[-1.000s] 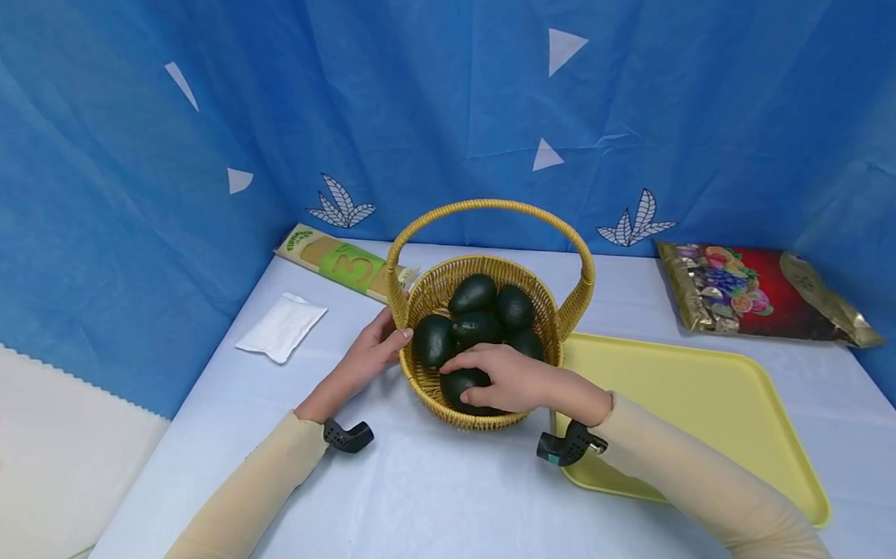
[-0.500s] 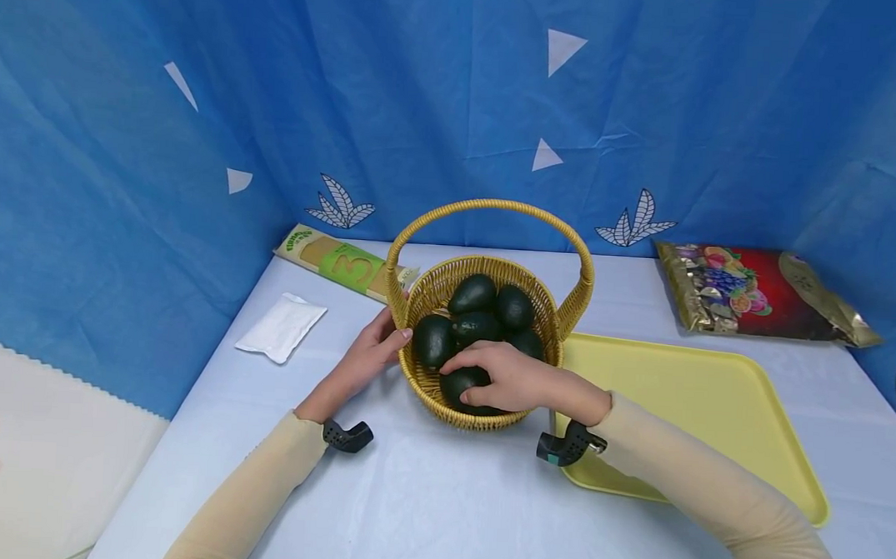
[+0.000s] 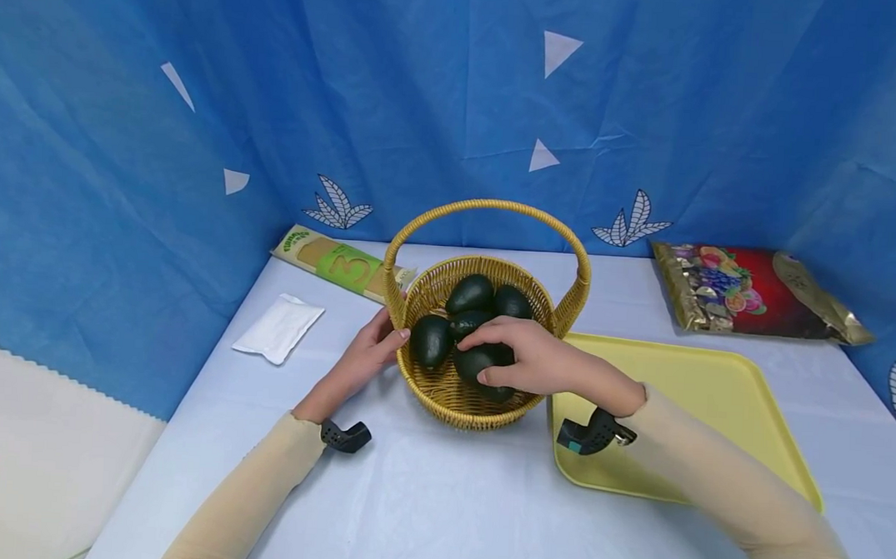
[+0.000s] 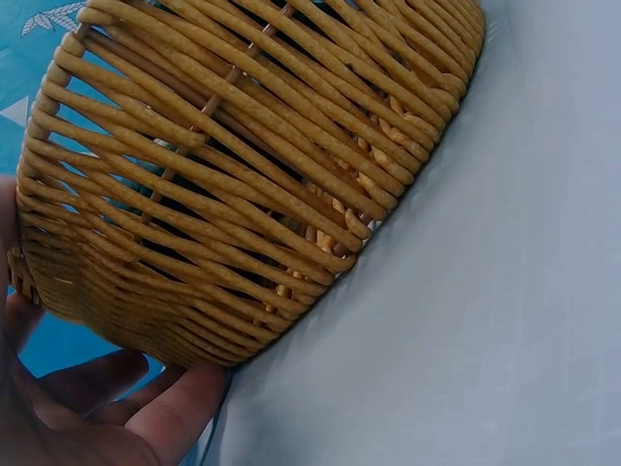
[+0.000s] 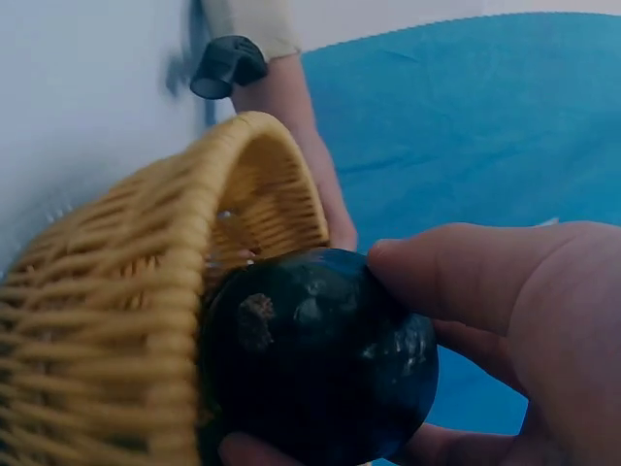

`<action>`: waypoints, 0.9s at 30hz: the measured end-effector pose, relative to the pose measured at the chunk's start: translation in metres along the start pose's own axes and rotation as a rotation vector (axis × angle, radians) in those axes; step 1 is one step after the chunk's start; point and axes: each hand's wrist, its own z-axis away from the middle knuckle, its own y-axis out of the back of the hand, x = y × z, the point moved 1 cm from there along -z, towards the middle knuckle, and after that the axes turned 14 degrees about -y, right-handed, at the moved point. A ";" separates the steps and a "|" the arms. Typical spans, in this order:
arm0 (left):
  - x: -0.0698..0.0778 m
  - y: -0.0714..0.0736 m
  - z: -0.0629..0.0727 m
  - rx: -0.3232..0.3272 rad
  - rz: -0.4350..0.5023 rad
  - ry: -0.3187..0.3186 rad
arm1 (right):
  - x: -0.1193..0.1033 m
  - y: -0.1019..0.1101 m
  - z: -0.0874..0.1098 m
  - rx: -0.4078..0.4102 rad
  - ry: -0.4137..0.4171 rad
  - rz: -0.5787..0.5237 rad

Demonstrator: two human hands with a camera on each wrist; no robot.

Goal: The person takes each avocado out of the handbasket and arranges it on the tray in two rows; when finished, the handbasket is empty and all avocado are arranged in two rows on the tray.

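Note:
A yellow-brown wicker basket (image 3: 457, 415) with a tall arched handle stands mid-table, holding several dark green avocados (image 3: 430, 342). My left hand (image 3: 367, 355) grips the basket's left side, thumb at the rim beside the handle's foot. In the left wrist view its fingers (image 4: 179, 413) lie against the woven wall. My right hand (image 3: 535, 356) reaches over the basket's right rim and holds an avocado (image 3: 480, 367) between thumb and fingers. Seen from the right wrist, this avocado (image 5: 320, 359) is at the basket's opening, a brown stem scar facing the camera.
A yellow tray (image 3: 676, 389) lies right of the basket, under my right forearm. A red and gold bag (image 3: 755, 293) lies back right. Behind the basket's left is a green and tan packet (image 3: 336, 262), with a small white packet (image 3: 279, 328) nearer. Blue cloth hangs behind.
My right hand has moved slightly right and away from me, carrying the avocado off the basket's near side and over the others. My left hand stays on the basket.

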 end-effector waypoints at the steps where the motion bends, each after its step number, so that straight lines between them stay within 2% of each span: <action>1: 0.000 0.000 0.000 0.002 0.003 0.001 | 0.001 0.003 0.003 0.012 -0.003 -0.006; 12: -0.002 0.000 0.000 -0.001 0.001 0.002 | 0.019 0.036 0.042 0.065 -0.100 -0.101; 19: -0.001 0.001 0.000 -0.003 0.004 0.015 | 0.032 0.046 0.066 0.080 -0.136 -0.167; 23: -0.002 0.001 0.000 0.000 -0.011 0.014 | 0.039 0.049 0.076 0.093 -0.141 -0.215; 27: -0.003 0.000 0.000 -0.001 -0.035 0.010 | 0.047 0.049 0.085 0.133 -0.101 -0.227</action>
